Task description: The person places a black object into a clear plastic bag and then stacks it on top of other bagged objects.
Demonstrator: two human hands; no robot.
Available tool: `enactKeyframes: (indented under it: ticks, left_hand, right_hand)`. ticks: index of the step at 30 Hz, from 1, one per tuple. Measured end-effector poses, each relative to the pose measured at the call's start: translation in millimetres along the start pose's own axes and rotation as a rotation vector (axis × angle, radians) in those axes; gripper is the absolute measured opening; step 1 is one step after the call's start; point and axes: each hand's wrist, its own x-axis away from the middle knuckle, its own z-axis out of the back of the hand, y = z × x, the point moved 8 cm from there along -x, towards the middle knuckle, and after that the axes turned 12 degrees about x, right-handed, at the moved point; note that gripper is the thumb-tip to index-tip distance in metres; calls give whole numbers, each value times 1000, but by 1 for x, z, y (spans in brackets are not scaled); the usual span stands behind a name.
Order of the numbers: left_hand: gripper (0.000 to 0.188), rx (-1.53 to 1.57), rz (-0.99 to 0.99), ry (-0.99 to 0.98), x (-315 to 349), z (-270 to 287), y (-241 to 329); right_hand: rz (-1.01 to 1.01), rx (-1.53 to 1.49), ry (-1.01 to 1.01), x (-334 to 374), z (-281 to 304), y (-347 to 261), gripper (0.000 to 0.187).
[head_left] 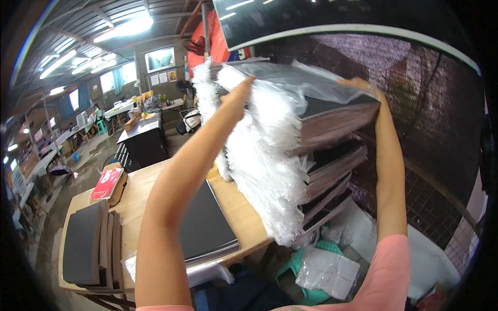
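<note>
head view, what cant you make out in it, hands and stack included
All in the head view:
Left hand: fingertips blurred and partly turned away.
Right hand: thumb not distinguishable.
Tall stack: its left ends are hidden by ruffled white plastic.
Flat dark stack: left side covered by the left forearm.
Green stool: partly covered by the wrapped white pack.
Dark panel: cut off by the upper edge.

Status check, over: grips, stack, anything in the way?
Left grip at upper left of stack; right grip at its upper right. Stack uneven, ragged white material along left side. Clear plastic over top, between grips.
</note>
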Motion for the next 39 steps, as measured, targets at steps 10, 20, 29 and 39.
enactKeyframes:
  ticks: [10,20,29,39]
  left_hand:
    - [85,-273,53,340,11,-10,-47]
    - [103,-238,-90,518,26,-14,-54]
    - [64,-95,-632,224,169,33,-103]
    - [63,-299,-709,988,426,346,-165]
  right_hand:
    - [-239,-47,-90,-29,-51,78,73]
    - [-198,-252,-81,-35,-64,92,49]
    - [-127,-132,93,-11,-79,94,42]
    - [247,2,990,113,-130,-62,36]
